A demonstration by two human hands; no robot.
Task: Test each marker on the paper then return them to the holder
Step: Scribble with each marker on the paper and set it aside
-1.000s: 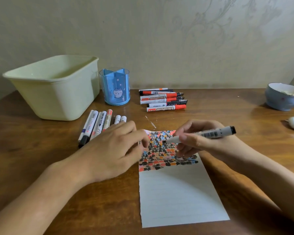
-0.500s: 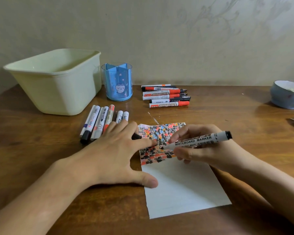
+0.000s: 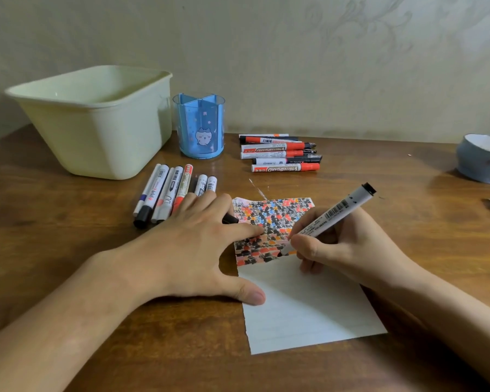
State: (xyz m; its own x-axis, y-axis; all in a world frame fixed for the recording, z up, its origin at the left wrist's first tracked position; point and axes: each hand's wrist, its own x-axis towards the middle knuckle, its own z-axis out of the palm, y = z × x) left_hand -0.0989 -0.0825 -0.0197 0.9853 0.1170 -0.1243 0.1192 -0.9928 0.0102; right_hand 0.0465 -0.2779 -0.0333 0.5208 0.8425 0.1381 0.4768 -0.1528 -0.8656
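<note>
While our right hand [image 3: 340,244] grips a whiteboard marker [image 3: 330,217] in a writing hold, its tip rests on the sheet of paper [image 3: 303,306] at the lower edge of a dense patch of black, red, orange and blue scribbles [image 3: 272,222]. The marker's black rear end tilts up and away from us, to the right. Our left hand [image 3: 193,250] lies flat with fingers spread, forefinger and thumb pressing the paper's left edge onto the wooden counter [image 3: 68,250]. A black cap [image 3: 230,219] peeks out from under the left fingers. Just beyond the left hand we see a row of markers [image 3: 170,193] lying side by side, their near ends partly hidden by our fingers. Farther out from that hand stands the blue pen holder [image 3: 199,130], with a pale green plastic tub [image 3: 96,123] to its left. Beyond the right hand lies a second group of markers [image 3: 280,152], red and black. Far to the right of the right hand sits a blue bowl [image 3: 478,159].
</note>
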